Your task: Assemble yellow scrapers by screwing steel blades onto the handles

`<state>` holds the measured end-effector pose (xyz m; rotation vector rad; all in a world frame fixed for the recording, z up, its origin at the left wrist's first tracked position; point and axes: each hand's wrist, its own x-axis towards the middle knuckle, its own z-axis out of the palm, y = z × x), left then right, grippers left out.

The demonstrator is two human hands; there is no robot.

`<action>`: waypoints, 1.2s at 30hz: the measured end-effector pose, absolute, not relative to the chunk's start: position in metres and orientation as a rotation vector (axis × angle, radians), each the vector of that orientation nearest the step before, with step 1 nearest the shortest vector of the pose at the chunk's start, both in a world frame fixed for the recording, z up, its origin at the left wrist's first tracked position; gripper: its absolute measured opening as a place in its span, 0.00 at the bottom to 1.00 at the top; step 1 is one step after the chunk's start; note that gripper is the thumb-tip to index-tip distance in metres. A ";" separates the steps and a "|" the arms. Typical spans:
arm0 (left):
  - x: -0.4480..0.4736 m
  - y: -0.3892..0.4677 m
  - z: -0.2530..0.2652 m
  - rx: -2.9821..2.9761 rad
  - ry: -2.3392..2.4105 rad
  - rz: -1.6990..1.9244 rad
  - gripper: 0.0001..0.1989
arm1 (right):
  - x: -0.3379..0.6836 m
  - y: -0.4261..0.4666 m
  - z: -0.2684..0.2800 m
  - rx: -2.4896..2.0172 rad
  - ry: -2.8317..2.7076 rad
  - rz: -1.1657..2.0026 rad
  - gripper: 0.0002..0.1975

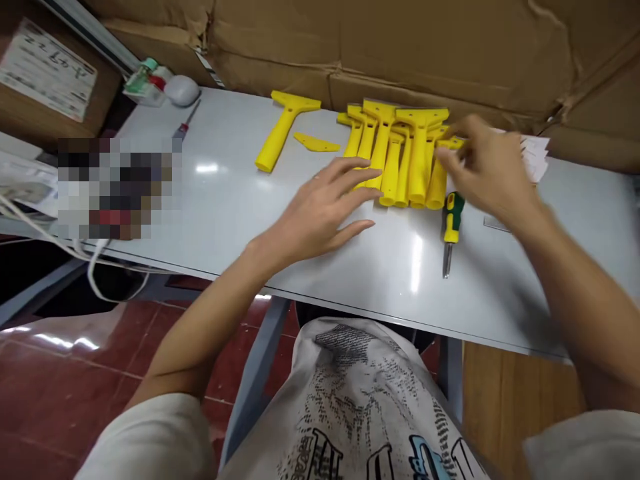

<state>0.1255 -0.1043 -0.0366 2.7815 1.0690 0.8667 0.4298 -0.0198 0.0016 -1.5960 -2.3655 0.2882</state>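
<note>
Several yellow scrapers [419,157], with T-shaped heads and hollow handles, lie close together on the table, their heads toward the cardboard. My left hand [333,203] is open at the left side of this group, its fingers spread over or beside the nearest handles. At the right end, my right hand [493,167] is closed with thumb and fingers curled around the head of the rightmost scraper; its fingertips are partly hidden. Below that hand lies a green and yellow screwdriver [453,217], its metal shaft toward me. To the left are a single scraper [283,130] and a flat yellow plate [317,143].
Tall cardboard [400,47] stands along the back of the white table [225,220]. Pale paper slips [536,157] lie behind my right hand. At the left are another screwdriver [187,123], a white rounded object [181,91], a small container [145,87] and white cables [95,270].
</note>
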 end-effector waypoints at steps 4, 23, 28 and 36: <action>0.157 -0.067 -0.077 2.750 1.246 0.626 0.23 | 0.400 -0.002 -0.021 -1.668 -2.422 0.256 0.31; 0.202 -0.145 -0.046 0.935 0.764 1.077 0.21 | 0.390 -0.171 -0.037 -1.257 -1.593 0.737 0.22; 0.219 -0.152 -0.054 0.893 0.775 0.985 0.24 | 0.403 -0.185 -0.058 -1.440 -1.110 1.050 0.39; 0.181 -0.143 -0.042 1.281 0.903 0.881 0.15 | 0.465 -0.143 -0.060 -1.838 -1.696 0.367 0.29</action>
